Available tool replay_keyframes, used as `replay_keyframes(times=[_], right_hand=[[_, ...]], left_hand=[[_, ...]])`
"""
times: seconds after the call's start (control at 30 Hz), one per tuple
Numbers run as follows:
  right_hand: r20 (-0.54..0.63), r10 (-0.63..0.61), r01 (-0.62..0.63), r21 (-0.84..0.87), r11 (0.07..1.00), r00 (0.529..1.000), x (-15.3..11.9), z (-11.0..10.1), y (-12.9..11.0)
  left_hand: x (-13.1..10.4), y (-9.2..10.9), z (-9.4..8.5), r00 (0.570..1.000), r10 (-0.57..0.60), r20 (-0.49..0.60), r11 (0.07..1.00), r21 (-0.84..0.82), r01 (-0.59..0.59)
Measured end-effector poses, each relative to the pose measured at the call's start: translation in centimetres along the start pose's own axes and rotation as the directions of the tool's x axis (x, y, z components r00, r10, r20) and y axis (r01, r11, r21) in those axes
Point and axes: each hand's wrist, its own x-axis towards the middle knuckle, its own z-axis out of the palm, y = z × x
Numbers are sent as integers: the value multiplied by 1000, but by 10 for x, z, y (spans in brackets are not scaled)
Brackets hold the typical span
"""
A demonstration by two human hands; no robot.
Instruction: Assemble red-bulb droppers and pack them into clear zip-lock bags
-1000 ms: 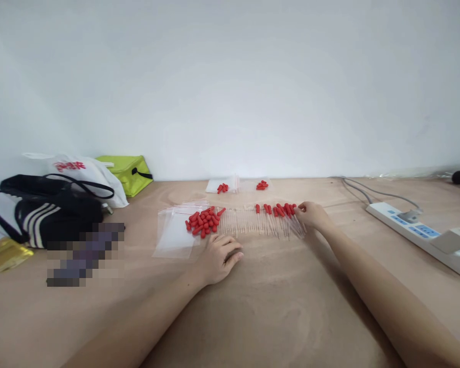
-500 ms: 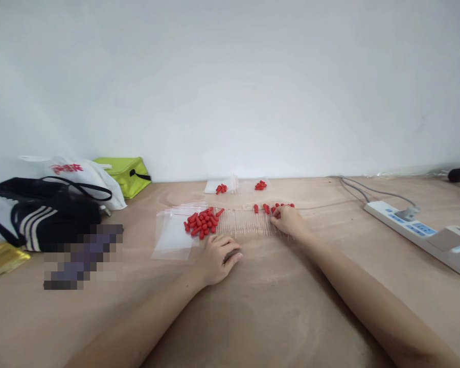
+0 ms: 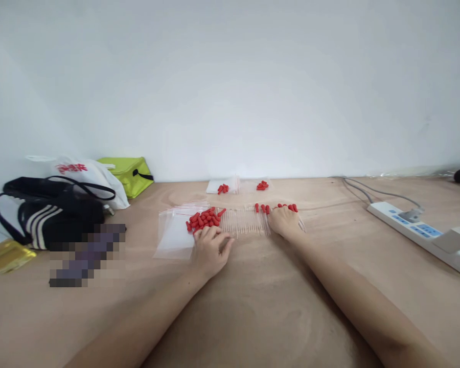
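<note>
Pale, plain wall stands behind a wooden table, where two bare hands work at the middle. The left hand lies palm down, loosely open with its fingers slightly bent, at the near side of a heap of red bulbs. The right hand is over the right part of a row of thin clear tubes; its fingertips are hidden, so whether it grips anything cannot be told. Several red pieces lie along the far side of that row, to the left of the right hand and just beyond it. Flat clear bags lie left of the heap, partly under it. Farther back are two small red piles on more clear bags. Over on the left sit a black bag with white stripes, a white plastic bag with red print, a lime green bag, a yellow packet and a dark, pixelated object. On the right is a white power strip with plugs and a grey cable.
</note>
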Motion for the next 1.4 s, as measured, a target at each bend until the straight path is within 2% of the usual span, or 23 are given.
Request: replay_keyframes(times=[0.07, 0.13, 0.2, 0.27, 0.37, 0.47, 0.57, 0.7, 0.8, 0.87, 0.93, 1.03, 1.13, 1.27, 1.4], right_hand=[[-9, 4, -4, 4, 1000, 1000, 0, -1, 0], [-23, 11, -11, 6, 1000, 1000, -3, -2, -1], [-92, -23, 23, -4, 1000, 996, -10, -2, -2], [-213, -130, 126, -32, 992, 969, -21, 1, -2], [-361, -382, 383, -72, 921, 851, -43, 10, 1], [-399, -561, 603, -25, 797, 726, -64, 20, 9], [-402, -613, 687, 58, 725, 681, -74, 25, 16], [-428, -612, 714, 122, 690, 665, -76, 26, 17], [-412, -592, 689, 139, 711, 693, -75, 27, 16], [-389, -579, 671, 157, 724, 716, -75, 27, 16], [-379, -567, 660, 184, 728, 731, -75, 27, 16], [-393, -558, 668, 242, 704, 730, -76, 25, 14], [-401, -578, 697, 288, 657, 711, -78, 23, 12], [-383, -617, 725, 304, 618, 687, -80, 22, 11], [-365, -628, 726, 319, 609, 687, -81, 21, 12]], left_hand=[[5, -9, 0, 993, -75, -93, 993, 79, 82], [14, -20, -2, 983, -138, -123, 981, 123, 153], [27, -29, -3, 976, -199, -88, 965, 154, 211], [42, -34, -2, 967, -254, 5, 949, 194, 248], [66, -37, 6, 934, -332, 130, 917, 277, 287], [83, -37, 19, 896, -394, 205, 878, 371, 301], [92, -37, 29, 881, -418, 221, 856, 421, 300], [94, -29, 28, 903, -384, 193, 861, 428, 274], [84, -16, 19, 948, -275, 157, 907, 369, 202], [68, -6, 12, 989, -90, 118, 983, 173, 69], [47, 1, 6, 994, 7, 108, 998, -62, 0], [15, 4, 1, 985, -1, 172, 965, -258, 46], [-2, 2, -1, 981, 16, 192, 937, -346, 53], [-2, 2, 0, 981, 59, 185, 920, -391, 18], [-1, 3, 1, 982, 76, 176, 915, -405, 2]])
